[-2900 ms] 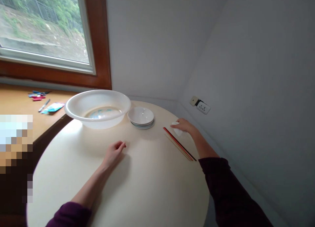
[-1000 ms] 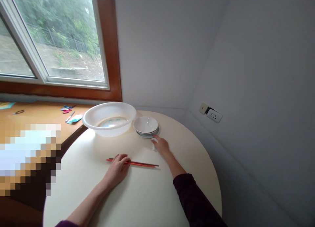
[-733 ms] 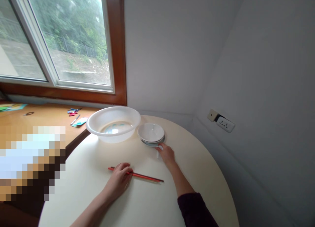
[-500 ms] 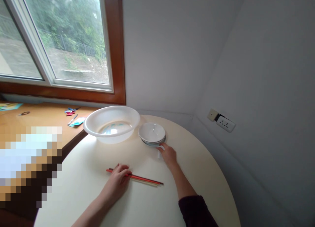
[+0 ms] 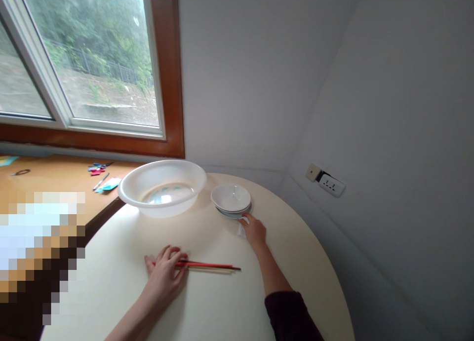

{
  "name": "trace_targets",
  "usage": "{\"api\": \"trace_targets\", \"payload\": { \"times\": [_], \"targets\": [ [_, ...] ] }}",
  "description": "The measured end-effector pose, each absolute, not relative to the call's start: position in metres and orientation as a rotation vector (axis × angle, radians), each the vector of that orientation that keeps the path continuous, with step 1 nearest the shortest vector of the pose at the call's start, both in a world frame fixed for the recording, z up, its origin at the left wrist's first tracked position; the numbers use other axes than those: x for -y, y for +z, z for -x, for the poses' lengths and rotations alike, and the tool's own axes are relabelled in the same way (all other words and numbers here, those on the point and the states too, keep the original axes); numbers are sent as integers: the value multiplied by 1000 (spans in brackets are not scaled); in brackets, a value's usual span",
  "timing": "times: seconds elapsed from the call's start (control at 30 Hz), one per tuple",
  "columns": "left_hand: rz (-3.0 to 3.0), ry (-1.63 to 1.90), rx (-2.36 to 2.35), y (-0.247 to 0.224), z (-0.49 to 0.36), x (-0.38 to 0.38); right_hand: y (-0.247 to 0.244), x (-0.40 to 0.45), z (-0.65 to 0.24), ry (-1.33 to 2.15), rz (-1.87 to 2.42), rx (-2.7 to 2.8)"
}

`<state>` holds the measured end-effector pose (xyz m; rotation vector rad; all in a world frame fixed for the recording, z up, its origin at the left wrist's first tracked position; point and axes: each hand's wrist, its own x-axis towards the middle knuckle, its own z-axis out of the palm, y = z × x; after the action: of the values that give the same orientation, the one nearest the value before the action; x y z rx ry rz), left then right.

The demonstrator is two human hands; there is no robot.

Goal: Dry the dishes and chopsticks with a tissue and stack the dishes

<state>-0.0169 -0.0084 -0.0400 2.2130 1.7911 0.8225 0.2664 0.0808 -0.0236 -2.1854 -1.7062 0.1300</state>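
Chopsticks [image 5: 211,266] scooted left, now lying sideways, my left hand [image 5: 166,272] gripping them, right hand [image 5: 255,230] pinching some white thing [image 5: 241,231] by the bowls [image 5: 230,198].

Daylight from the window [image 5: 99,74] leaves the right wall [image 5: 400,109] dim; glare spots the basin [image 5: 166,210], my left hand [image 5: 166,271] casts soft shadow, and coarse pixels blot the lower left.

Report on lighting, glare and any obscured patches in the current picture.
Head view: bright daylight shows through the window; head view: a sharp glare spot inside the plastic basin; head view: soft shadow on the table beside the left hand; head view: coarse pixel blocks cover part of the wooden desk.
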Motion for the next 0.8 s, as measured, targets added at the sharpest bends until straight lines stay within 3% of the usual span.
{"api": "trace_targets", "payload": {
  "times": [0.37, 0.8],
  "targets": [
    [-2227, 857, -1775, -41, 18, 6, -26, -82, -279, 154, 2179, 1618],
    [-2157, 1015, -1737, -49, 29, -7, -28, -49, -275, 150, 1849, 1631]
  ]
}}
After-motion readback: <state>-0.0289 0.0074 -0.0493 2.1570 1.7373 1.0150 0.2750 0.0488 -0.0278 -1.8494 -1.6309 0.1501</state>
